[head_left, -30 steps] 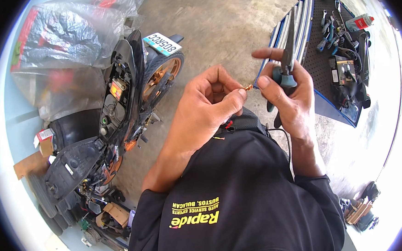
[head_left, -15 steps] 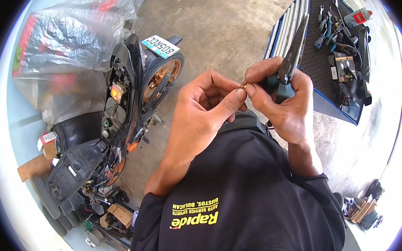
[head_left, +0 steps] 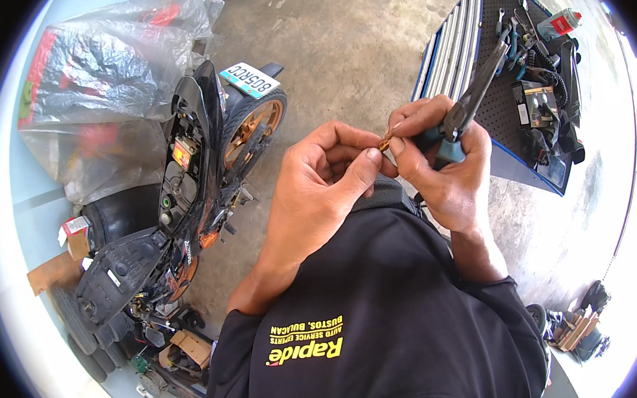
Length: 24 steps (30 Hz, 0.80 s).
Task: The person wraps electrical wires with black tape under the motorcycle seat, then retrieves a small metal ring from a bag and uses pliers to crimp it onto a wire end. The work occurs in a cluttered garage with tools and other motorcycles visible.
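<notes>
In front of my torso, both hands meet fingertip to fingertip at a tiny brass-coloured piece (head_left: pixel 384 144). My left hand (head_left: pixel 317 177) pinches it between thumb and forefinger, the other fingers curled behind. My right hand (head_left: pixel 441 180) is closed, with its thumb and forefinger at the same piece. Tucked in the right palm is a pair of long-nose pliers (head_left: pixel 481 90), dark jaws pointing up and away, teal grips partly covered by the fingers. The piece is too small and too covered to tell its exact kind.
A motorcycle (head_left: pixel 186 178) with its seat raised stands at the left, beside plastic-wrapped goods (head_left: pixel 100 81). On the right, a blue tool cabinet (head_left: pixel 496 68) carries several hand tools and a spray can (head_left: pixel 559 24). Wooden pieces (head_left: pixel 576 331) lie at the lower right.
The fingertips have shifted slightly around the brass-coloured piece, and more of it shows. The right hand with the pliers has tilted a little, its jaws leaning further right.
</notes>
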Motion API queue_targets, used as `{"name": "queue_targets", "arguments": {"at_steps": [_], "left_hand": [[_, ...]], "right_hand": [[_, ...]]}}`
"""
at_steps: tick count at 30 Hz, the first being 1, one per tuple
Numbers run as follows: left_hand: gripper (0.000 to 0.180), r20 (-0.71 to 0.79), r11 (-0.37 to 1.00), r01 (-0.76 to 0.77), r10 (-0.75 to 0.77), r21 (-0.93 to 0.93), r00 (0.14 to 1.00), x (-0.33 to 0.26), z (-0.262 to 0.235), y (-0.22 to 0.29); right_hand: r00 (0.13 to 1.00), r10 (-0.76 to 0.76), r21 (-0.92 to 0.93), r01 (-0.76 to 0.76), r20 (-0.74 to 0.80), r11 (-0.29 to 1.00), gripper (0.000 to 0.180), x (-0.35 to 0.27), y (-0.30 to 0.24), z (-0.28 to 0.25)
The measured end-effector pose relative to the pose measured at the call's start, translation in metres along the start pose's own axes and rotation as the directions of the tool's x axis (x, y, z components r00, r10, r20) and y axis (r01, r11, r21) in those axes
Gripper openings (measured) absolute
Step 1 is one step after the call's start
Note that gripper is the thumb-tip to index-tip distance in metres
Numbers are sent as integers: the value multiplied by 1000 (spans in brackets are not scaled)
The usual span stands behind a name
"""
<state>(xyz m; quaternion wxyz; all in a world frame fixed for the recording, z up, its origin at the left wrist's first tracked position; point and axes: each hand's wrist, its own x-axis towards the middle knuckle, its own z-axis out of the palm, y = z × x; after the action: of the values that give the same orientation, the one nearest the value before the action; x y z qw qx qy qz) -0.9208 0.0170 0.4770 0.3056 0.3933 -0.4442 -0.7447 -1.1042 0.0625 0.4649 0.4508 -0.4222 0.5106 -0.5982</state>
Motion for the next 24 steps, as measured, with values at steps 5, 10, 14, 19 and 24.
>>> {"name": "queue_targets", "arguments": {"at_steps": [5, 10, 14, 19, 24], "left_hand": [[17, -38, 998, 0, 3, 68, 999, -2, 0, 4], [21, -87, 993, -17, 27, 113, 996, -2, 5, 5], [21, -111, 992, -14, 28, 128, 993, -3, 8, 7], [17, -103, 993, -4, 17, 120, 995, -2, 6, 6], [17, -113, 990, 8, 8, 144, 994, -3, 8, 8]], "right_hand": [[999, -30, 30, 29, 29, 999, 12, 0, 4, -3], [997, -62, 31, 60, 51, 998, 11, 1, 5, -5], [996, -65, 9, 65, 55, 998, 10, 1, 4, -7], [998, -30, -13, 31, 62, 999, 16, 0, 1, -7], [995, -63, -35, 66, 73, 997, 9, 0, 3, -9]]}}
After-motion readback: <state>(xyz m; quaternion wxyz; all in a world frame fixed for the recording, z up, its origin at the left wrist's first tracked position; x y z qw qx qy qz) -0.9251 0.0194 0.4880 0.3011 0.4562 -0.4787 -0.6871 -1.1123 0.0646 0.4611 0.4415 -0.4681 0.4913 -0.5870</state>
